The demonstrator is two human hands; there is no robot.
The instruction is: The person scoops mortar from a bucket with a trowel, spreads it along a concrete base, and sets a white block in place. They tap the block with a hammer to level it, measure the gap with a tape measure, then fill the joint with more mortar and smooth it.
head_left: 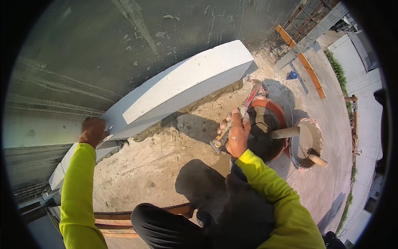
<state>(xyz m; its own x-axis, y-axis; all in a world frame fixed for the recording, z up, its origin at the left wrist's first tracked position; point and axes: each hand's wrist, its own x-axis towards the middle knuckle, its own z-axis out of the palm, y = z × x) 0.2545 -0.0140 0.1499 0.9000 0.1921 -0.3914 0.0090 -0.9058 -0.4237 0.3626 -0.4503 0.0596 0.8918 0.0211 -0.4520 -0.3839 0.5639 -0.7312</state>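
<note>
A long white building block (186,79) stands on a mortar bed (203,101) against the grey wall. My left hand (93,130) is at the block's near left end, its fingers curled at the edge. My right hand (238,137) is closed round a mortar-smeared hand tool (251,98) with a red section. The tool points up and away, over the rim of an orange-red bucket (283,118). Its lower end shows below my fingers; its exact kind is unclear.
Beside the orange-red bucket stands a pale bucket (320,135) of grey mix, with wooden handles (286,132) across the rims. A blue object (292,75) and an orange plank (311,74) lie farther right. Wooden boards (120,216) are by my knee.
</note>
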